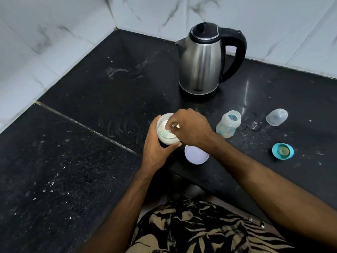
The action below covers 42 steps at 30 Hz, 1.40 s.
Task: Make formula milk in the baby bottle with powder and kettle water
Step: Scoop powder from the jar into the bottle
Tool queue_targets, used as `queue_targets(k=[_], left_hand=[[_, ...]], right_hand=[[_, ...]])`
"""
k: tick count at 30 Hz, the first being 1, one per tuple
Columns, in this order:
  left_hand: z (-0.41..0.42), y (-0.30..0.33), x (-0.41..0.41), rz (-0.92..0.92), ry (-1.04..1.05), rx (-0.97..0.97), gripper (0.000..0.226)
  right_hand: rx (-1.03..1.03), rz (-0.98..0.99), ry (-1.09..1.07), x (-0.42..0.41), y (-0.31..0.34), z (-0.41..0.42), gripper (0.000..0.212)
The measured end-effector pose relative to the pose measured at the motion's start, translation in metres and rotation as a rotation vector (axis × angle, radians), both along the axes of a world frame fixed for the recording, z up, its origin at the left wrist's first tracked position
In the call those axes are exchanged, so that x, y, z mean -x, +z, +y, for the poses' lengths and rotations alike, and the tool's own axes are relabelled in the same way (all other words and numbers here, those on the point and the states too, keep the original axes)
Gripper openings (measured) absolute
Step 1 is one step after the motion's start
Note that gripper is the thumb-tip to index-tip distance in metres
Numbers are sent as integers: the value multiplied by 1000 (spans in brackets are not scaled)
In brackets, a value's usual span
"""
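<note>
The open baby bottle (228, 123) stands upright on the black counter (91, 161), just right of the right hand (189, 127), whose fingers pinch something inside the powder jar (165, 132); what they hold is unclear. The left hand (156, 148) grips that jar. The kettle (202, 61) stands farther back.

My arms were bare to the frame's edge, no sleeves, watch or rings showing, and below them I wore a black garment (200, 230) printed all over with tan, leaf-like fronds and stripes.
</note>
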<state>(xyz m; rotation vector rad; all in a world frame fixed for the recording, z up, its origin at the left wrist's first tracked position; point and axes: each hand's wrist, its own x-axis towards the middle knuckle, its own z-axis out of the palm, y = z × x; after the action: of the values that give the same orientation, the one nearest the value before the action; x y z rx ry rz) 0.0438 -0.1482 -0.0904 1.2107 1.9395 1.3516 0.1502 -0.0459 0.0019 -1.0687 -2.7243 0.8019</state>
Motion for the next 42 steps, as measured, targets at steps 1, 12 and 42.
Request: queue_targets(k=[1,12,42], left_hand=[[0,1,1,-4,2,-4,99],[8,7,7,12,-19,-8,94],[61,74,-24,150,-115,-220,89]], right_hand=[[49,41,-27,-3,1,4,20],[209,290,-150,-23,6,28,12],[304,657,-421,-120,42,76,11]])
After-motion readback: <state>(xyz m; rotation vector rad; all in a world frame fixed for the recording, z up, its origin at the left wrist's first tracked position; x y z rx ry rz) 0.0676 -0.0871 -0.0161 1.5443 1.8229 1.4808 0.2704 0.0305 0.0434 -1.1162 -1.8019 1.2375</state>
